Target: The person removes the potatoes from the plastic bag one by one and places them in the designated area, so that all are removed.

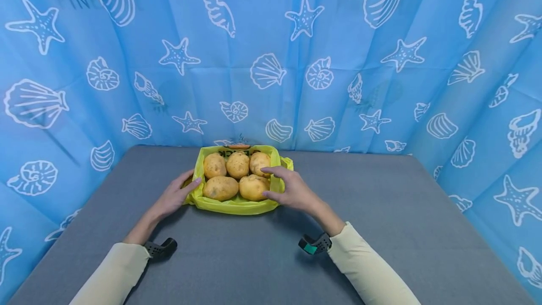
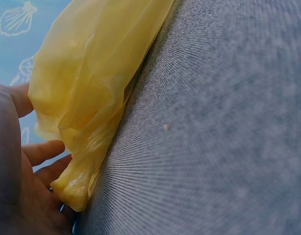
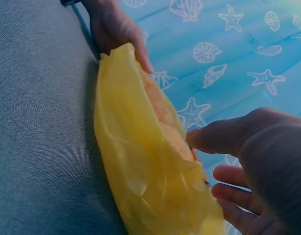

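A yellow plastic bag (image 1: 237, 207) stands with its mouth rolled wide on the grey table. Several potatoes (image 1: 220, 188) lie inside it in two rows. My left hand (image 1: 171, 196) is at the bag's left side, its thumb over the rim and its fingers along the outside. In the left wrist view, those fingers (image 2: 45, 152) lie loosely against the bunched bag end (image 2: 74, 188). My right hand (image 1: 296, 192) hovers at the bag's right edge, thumb and fingers spread apart near the right-hand potatoes (image 1: 254, 187). Nothing is gripped in it.
Grey cloth covers the table (image 1: 237, 258). A blue curtain (image 1: 271, 107) with white shells and starfish hangs behind it and along both sides. Dark bands (image 1: 315, 244) are on both wrists, beside the pale sleeves (image 1: 364, 262).
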`<state>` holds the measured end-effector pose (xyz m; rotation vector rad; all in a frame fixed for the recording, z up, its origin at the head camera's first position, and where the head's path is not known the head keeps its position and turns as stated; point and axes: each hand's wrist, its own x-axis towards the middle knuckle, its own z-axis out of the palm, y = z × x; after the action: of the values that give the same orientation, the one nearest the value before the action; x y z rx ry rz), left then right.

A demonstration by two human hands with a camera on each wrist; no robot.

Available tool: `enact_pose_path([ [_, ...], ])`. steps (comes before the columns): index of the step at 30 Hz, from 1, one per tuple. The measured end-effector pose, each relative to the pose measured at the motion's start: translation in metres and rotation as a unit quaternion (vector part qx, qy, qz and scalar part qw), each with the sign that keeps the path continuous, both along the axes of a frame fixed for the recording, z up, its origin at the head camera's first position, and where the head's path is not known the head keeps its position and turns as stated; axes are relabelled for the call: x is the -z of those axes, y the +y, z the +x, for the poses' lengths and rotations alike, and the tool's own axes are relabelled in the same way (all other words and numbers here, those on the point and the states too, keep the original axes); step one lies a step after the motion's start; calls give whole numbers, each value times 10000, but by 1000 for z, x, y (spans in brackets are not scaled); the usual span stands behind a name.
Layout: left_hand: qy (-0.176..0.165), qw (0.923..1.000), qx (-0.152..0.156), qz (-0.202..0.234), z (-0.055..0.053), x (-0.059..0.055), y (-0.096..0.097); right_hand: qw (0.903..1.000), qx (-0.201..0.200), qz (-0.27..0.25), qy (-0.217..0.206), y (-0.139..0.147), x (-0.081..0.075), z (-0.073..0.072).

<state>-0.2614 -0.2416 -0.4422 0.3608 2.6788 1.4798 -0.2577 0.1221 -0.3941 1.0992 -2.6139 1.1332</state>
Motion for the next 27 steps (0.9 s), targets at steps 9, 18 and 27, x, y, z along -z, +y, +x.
enact_pose_path([
  [9,78,10000,36,-38,-1,0,1,9999,0,152,-73,0,6,-2],
  [18,56,9999,44,-110,-1,2,1,9993,36,302,-234,0,11,-2],
  [27,101,9999,100,-37,-2,3,0,9992,99,310,-244,-4,14,-1],
])
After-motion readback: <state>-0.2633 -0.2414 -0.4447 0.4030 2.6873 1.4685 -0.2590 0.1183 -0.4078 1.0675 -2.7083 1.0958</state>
